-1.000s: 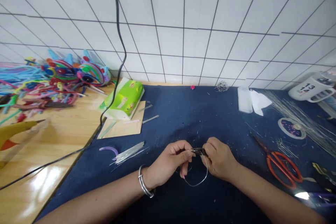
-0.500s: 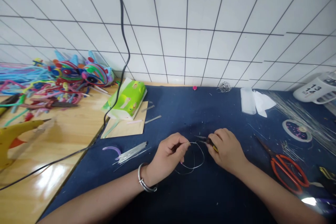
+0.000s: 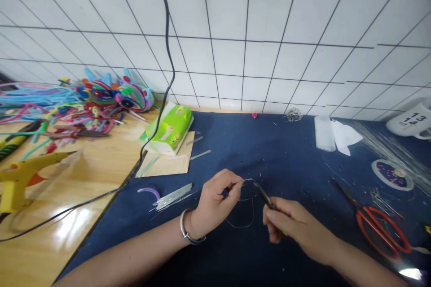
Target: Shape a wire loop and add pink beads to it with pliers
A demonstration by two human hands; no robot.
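Thumb and forefinger of my left hand (image 3: 220,197) pinch a thin silvery wire (image 3: 252,215), which hangs in a loop over the dark blue cloth. My right hand (image 3: 292,224) is wrapped round a pair of pliers (image 3: 265,196). The pliers' tip points up and left and meets the wire's end, or lies very close to it, just right of my left fingertips. Most of the pliers' handle is hidden in my right palm. Left of my left wrist lies a bundle of short clear strips (image 3: 174,196) beside a purple curved piece (image 3: 150,192).
Red-handled scissors (image 3: 379,228) lie at the right, near a round dish (image 3: 392,175) and long wires. A green tissue pack (image 3: 172,128) and a black cable (image 3: 167,31) are left of centre. A yellow glue gun (image 3: 27,172) lies far left.
My right hand has moved down and turned, so the pliers now point up and left towards the wire. The wire loop hangs differently. The whole view has shifted slightly.
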